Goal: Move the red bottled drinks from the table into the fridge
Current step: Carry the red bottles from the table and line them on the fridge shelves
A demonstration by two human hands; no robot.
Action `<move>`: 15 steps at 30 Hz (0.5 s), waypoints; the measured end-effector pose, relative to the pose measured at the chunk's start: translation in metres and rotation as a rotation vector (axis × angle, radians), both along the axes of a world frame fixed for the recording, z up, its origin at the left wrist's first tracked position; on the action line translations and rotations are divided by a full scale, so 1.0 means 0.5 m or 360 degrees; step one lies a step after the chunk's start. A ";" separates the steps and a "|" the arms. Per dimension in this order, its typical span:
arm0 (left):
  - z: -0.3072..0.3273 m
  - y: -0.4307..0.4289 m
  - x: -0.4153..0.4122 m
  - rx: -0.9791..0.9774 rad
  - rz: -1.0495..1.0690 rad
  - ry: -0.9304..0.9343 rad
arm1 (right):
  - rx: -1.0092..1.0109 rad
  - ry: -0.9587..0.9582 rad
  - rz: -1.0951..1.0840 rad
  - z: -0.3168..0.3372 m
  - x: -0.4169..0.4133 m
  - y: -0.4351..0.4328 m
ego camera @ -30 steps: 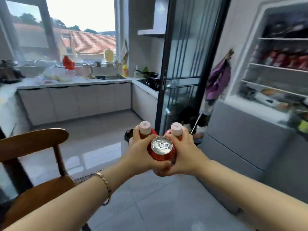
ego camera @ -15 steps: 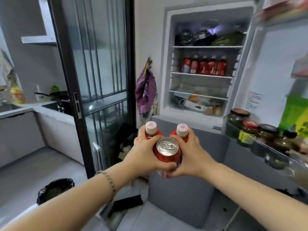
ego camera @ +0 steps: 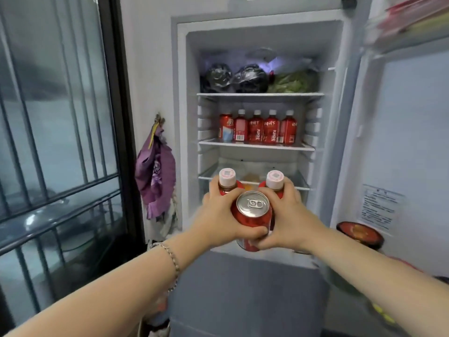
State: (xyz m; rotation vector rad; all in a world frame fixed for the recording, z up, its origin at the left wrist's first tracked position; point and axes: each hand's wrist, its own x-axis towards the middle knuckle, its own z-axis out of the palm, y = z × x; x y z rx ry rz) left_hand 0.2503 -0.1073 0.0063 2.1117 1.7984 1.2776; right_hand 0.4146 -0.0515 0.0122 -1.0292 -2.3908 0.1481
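Observation:
Both hands clasp a cluster of red drinks in front of the open fridge. My left hand grips a red bottle with a pale pink cap. My right hand grips a second capped red bottle. A red can with a silver top is squeezed between the two hands, nearest to me. The cluster sits at the height of the fridge's lower shelf. On the middle shelf stand a red can and several red bottles in a row.
Dark bags and greens fill the top shelf. The fridge door hangs open at the right, with a red-lidded jar in its rack. A purple cloth hangs on the wall left of the fridge. A glass sliding door is at far left.
The view has swung right from the kitchen to face the fridge, which is now closer. Both hands keep the same hold on the bottles and can.

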 end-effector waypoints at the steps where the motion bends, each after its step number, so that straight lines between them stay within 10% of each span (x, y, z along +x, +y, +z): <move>1: 0.013 0.046 -0.009 0.0000 0.0014 0.0014 | 0.0014 -0.0008 -0.0017 0.016 -0.010 0.043; 15: 0.248 0.596 -0.178 0.0073 -0.0209 0.0016 | 0.0215 0.0119 -0.0385 0.224 -0.175 0.545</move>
